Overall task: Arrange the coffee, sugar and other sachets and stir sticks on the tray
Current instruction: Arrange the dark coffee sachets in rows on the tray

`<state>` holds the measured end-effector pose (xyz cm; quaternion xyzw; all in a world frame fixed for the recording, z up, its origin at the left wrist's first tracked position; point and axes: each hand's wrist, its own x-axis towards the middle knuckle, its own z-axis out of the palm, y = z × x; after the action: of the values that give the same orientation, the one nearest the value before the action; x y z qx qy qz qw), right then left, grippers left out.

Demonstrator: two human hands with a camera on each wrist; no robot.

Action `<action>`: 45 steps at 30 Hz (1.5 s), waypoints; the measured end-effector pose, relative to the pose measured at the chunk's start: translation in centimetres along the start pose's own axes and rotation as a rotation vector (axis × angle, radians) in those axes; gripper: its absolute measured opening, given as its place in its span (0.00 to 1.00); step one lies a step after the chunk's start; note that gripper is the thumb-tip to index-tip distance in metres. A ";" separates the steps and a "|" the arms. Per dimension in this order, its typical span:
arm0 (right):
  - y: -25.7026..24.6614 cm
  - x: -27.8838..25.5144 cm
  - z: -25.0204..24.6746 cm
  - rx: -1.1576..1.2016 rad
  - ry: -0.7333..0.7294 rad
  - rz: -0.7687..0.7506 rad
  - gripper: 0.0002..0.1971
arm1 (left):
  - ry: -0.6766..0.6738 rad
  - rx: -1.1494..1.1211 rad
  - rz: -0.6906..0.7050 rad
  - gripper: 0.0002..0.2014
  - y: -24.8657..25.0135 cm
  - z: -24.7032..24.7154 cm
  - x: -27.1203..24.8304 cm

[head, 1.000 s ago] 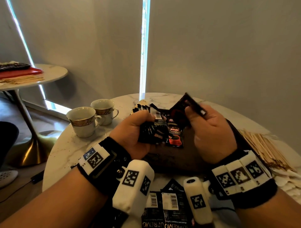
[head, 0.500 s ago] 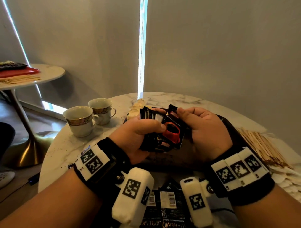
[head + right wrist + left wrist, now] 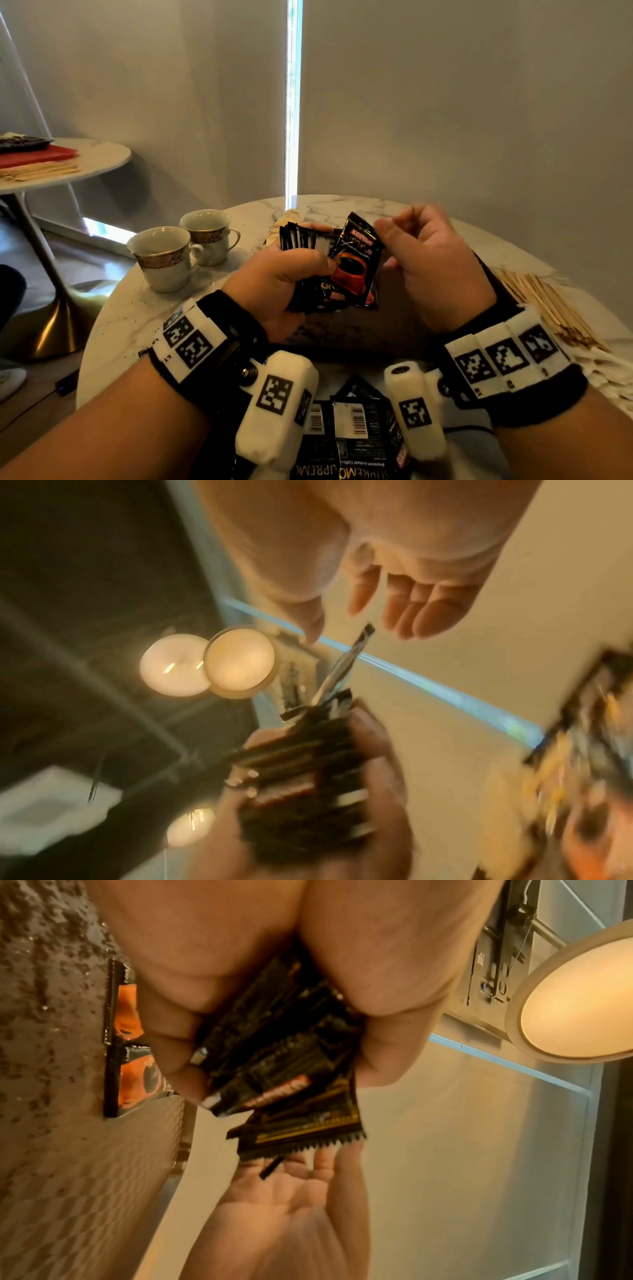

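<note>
the left hand (image 3: 274,284) is clamped around a stack of coffee sachets (image 3: 308,270), thumb across the front, holding them upright over the dark tray (image 3: 359,329) in the middle of the marble table (image 3: 137,308). one sachet with a red cup printed on it (image 3: 356,267) stands at the front of the stack, its long axis running up and down and its top edge tipped toward the right hand (image 3: 435,263). that hand hovers just beside it, fingers loosely spread and holding nothing; it's blurred, so i can't be sure whether a fingertip touches the sachet's top corner. the right hand is the nearer one to that loose front sachet, so squaring it into the stack or drawing it out would probably fall to it

in the left wrist view two sachets with orange print (image 3: 126,1053) already lie flat on the tray, end to end. more sachets (image 3: 342,435) lie face down on the table near the person, barcodes up. a bundle of wooden stir sticks (image 3: 548,308) lies on the table to the right of the tray, well apart from both hands, beside some pale sachets (image 3: 613,373). two cups (image 3: 181,250) stand empty at the left
</note>
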<state>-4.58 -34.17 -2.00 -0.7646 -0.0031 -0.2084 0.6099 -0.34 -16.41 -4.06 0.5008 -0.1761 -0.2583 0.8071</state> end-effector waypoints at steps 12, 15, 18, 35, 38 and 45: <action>-4.4 -0.6 0.6 -0.575 -0.415 -0.236 0.27 | -0.053 -0.024 -0.084 0.30 2.1 -1.4 -1.0; -6.1 0.2 1.3 -0.519 -0.462 -0.191 0.24 | -0.089 0.000 -0.097 0.25 3.4 -1.6 -1.4; -7.1 0.9 2.3 -0.578 -0.509 -0.178 0.24 | -0.116 -0.016 -0.084 0.19 4.5 -2.2 -1.5; -2.4 8.2 8.4 -1.239 -0.617 -0.215 0.29 | 0.275 -0.253 0.126 0.27 5.6 -9.6 -0.3; -1.4 8.9 10.6 -1.314 -0.706 -0.230 0.31 | 0.275 -0.264 0.109 0.30 5.6 -10.0 0.1; 0.9 10.7 13.7 -1.366 -0.719 -0.238 0.25 | 0.325 -0.292 0.159 0.36 4.9 -9.6 0.9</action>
<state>9.77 -24.28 -1.73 -0.9857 -0.1537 0.0325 -0.0608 6.74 -8.25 -3.80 0.3983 -0.0435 -0.1324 0.9066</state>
